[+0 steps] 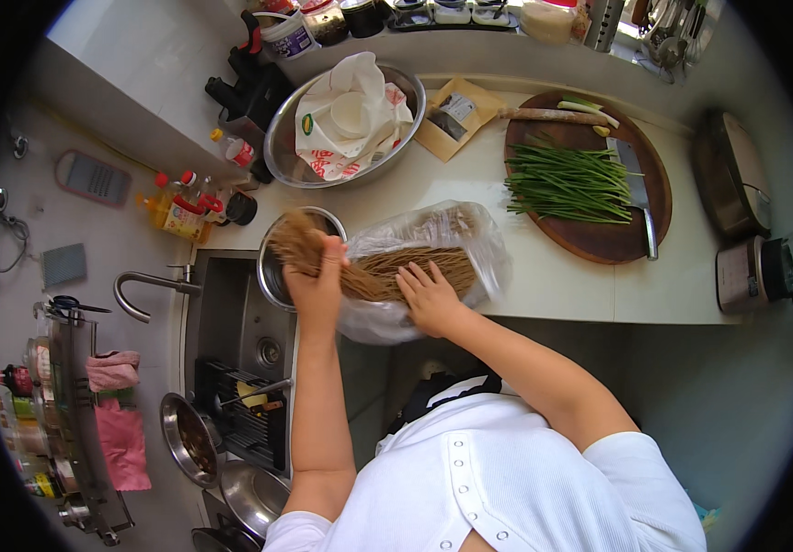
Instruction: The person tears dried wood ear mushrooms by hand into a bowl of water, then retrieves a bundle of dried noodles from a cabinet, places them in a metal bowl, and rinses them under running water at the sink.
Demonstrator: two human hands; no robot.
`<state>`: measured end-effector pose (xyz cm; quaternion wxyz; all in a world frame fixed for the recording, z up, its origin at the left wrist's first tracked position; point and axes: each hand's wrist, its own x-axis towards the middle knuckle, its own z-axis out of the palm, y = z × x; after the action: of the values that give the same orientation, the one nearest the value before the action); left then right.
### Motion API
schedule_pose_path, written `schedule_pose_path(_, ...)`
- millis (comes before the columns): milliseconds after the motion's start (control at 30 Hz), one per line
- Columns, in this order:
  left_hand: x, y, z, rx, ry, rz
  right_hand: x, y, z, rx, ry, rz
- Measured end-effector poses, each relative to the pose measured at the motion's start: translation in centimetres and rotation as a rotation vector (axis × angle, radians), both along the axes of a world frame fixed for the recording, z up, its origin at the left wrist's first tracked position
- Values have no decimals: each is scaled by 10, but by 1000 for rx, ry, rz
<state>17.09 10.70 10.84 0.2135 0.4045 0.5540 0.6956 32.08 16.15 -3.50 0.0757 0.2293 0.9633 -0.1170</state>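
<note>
My left hand (317,279) grips a tuft of thin brown dried noodles (298,241), blurred by motion, above a steel bowl (274,279). The tuft appears to join the bundle of noodles (448,265) lying in an open clear plastic bag (383,321). Across that bundle rests my right hand (431,293), fingers spread and palm down, touching the strands without closing around them. The bowl stands at the counter's sink end, its inside partly hidden by the tuft.
A round wooden board (576,241) holds cut green chives (569,179) and a cleaver (634,179). Behind the bag stand a large steel basin (276,155) with plastic bags inside and a kraft pouch (469,93). To the left is the sink (227,297) with its faucet (141,277).
</note>
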Motion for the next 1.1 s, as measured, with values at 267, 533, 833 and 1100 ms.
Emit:
schedule_pose_path(267,3,-9,65,184,-68,117,5,-10,-32,242,85,15)
schedule_pose_path(533,-48,-60,131,484,-283,130,8,0,-26,152,120,52)
schedule_pose_path(833,-67,-206,99,858,-639,346,7,20,-6,-93,349,155)
schedule_pose_path(1100,12,-346,106,713,-321,1037,15,42,7,-230,536,341)
